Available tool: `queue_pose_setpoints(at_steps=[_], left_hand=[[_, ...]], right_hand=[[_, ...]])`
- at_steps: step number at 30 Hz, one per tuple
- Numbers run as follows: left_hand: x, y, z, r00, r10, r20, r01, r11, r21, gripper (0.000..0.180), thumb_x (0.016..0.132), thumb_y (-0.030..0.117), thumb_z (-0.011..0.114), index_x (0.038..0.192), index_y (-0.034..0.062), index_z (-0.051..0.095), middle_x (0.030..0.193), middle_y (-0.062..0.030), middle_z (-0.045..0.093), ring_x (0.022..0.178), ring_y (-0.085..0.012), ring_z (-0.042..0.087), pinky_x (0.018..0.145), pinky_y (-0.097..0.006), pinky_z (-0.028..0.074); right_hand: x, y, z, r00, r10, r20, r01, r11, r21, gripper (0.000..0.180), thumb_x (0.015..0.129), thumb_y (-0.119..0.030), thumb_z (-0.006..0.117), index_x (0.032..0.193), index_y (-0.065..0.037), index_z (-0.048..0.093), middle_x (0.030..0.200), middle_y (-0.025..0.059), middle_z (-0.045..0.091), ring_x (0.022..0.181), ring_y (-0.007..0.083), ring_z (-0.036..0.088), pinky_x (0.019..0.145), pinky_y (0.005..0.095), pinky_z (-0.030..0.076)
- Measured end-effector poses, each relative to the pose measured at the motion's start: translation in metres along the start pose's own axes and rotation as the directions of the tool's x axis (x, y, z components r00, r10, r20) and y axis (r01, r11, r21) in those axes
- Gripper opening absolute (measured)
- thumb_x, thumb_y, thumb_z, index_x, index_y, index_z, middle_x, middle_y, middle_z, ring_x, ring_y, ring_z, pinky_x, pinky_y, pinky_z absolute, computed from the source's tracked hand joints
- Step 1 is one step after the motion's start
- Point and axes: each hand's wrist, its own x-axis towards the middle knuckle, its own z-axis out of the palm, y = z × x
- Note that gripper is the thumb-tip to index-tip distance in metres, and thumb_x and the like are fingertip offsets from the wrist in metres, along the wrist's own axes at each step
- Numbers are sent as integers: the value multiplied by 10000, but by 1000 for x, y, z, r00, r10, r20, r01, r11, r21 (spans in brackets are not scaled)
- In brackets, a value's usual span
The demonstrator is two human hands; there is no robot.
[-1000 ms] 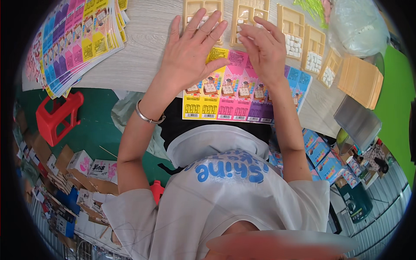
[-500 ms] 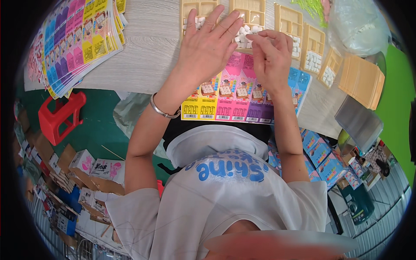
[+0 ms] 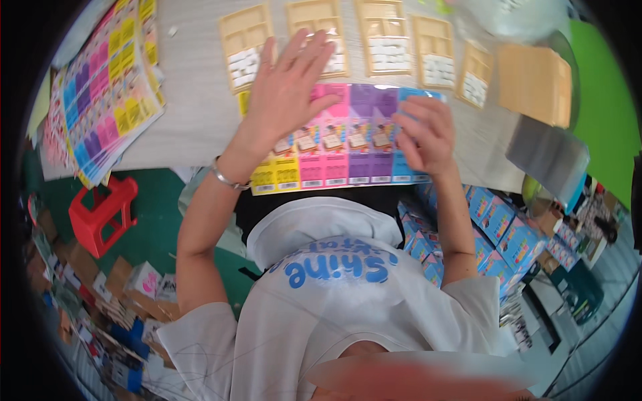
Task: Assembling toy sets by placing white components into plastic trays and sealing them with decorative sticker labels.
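Note:
My left hand (image 3: pixel 284 100) has its fingers spread, palm down. It covers part of a beige compartment tray (image 3: pixel 313 12) and the left part of a colourful printed sheet (image 3: pixel 360 137). My right hand (image 3: pixel 428 134), slightly blurred, is over the sheet's right end with loosely curled fingers. A gap shows between thumb and fingers, and nothing is visible in it. Small white pieces (image 3: pixel 389 57) fill the near compartment of a third tray (image 3: pixel 382 25). Similar trays stand in the row: one at the left end (image 3: pixel 245 24), others (image 3: pixel 433 44) to the right.
A stack of printed sheets (image 3: pixel 110 87) lies at the table's left. Stacked beige trays (image 3: pixel 535 83), a clear plastic container (image 3: pixel 548 154) and a plastic bag (image 3: pixel 515 17) are at the right. On the floor are a red stool (image 3: pixel 103 214) and blue boxes (image 3: pixel 505 244).
My right hand has left the white pieces in the second tray and come back over the printed sheet. My left hand has drawn slightly nearer. The whole view has shifted.

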Motion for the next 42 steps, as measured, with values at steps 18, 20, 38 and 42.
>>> queue_pose_setpoints(at_steps=[18,20,38,42], left_hand=[[-19,63,-35,997,54,57,-46,992,-121,927,869,543,695,1574,50,351,1660,-156,294,1551,-354,225,1222,-628,174],[-47,72,-26,991,-71,114,84,990,-114,908,886,543,678,1572,44,355,1660,-165,291,1555,-370,209,1205,-651,168],[-69,65,-20,979,-162,124,181,971,-160,834,896,532,681,1563,107,416,1661,-143,312,1549,-369,230,1199,-632,173],[-65,56,-26,983,-137,122,159,969,-187,817,878,493,722,1543,107,446,1637,-152,348,1524,-380,278,1187,-630,201]], right_hand=[[-45,-60,-8,809,460,366,-284,851,-442,718,917,-535,631,1511,-157,495,1617,151,368,1512,417,266,1208,615,165],[-48,-62,-3,804,477,355,-301,841,-449,718,924,-534,620,1511,-143,489,1624,159,352,1517,415,257,1208,623,158],[167,200,17,931,363,20,-275,741,-613,188,929,-188,622,1039,-171,773,1006,48,733,986,306,685,817,451,567],[166,196,1,877,481,14,-404,751,-522,222,957,-303,615,1041,-152,754,1055,53,719,1007,271,686,864,417,553]])
